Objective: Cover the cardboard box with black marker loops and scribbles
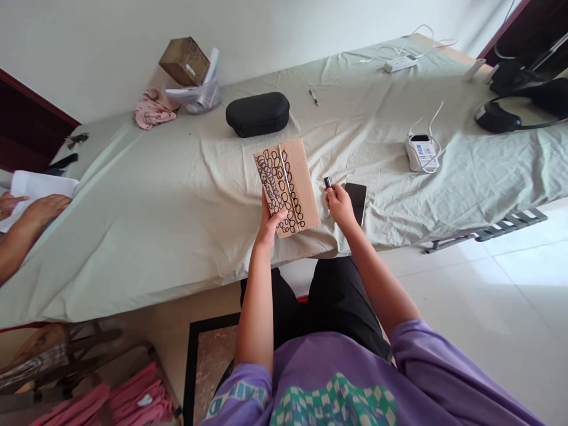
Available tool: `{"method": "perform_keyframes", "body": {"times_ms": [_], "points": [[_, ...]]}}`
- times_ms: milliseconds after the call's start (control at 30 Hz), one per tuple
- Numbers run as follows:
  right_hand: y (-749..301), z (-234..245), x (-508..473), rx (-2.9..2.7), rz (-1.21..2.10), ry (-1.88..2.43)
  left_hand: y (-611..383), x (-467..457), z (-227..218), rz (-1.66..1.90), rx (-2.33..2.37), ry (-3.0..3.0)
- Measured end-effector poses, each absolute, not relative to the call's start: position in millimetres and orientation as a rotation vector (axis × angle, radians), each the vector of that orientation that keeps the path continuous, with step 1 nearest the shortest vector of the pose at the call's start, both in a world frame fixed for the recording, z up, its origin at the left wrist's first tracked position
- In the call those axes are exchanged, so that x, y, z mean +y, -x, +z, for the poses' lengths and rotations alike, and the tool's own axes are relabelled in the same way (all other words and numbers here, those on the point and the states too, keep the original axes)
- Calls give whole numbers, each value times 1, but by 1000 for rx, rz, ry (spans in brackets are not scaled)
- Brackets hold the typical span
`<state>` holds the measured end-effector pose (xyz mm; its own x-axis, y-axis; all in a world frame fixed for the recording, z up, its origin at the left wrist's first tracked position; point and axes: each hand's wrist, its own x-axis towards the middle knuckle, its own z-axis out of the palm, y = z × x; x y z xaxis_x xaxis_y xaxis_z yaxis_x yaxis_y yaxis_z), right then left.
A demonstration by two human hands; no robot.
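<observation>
Nearest the lens: my own purple cotton T-shirt with a green checked print (332, 402), both forearms reaching forward from it. Ahead, a wide pale green cotton sheet (146, 236) carries the items, which lie well apart, apparently so that each stays easy to reach. Flat brown cardboard rectangle drawn with black ovals (286, 186): lying near the sheet's front edge, angled slightly. My left hand (270, 228) lies over its lower corner, seemingly to steady it; whether it grips or merely presses, I cannot tell. Beyond the card sits a black oval hard-shell case (257, 114). At far left, another person's hand (44, 207) rests on white paper (39, 186). A black glass-fronted smartphone (356, 202) lies just beside my right hand (339, 204), which is closed on a small dark cylinder (328, 183), pinched at the fingertips and held just clear of the sheet, between card and phone. Its exact kind is too small to tell.
</observation>
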<state>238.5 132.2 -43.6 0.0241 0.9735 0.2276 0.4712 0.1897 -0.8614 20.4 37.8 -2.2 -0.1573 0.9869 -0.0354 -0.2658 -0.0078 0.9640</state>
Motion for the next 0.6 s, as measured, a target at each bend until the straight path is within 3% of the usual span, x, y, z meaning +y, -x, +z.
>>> {"method": "perform_keyframes", "body": {"times_ms": [367,600], "points": [[-225,-31,135,-1757,717,1801,-24,36,1,1453,1107,-922],[-242,2,116,-2030,1082,1721,-20,40,-7,1464,1087,-953]]}}
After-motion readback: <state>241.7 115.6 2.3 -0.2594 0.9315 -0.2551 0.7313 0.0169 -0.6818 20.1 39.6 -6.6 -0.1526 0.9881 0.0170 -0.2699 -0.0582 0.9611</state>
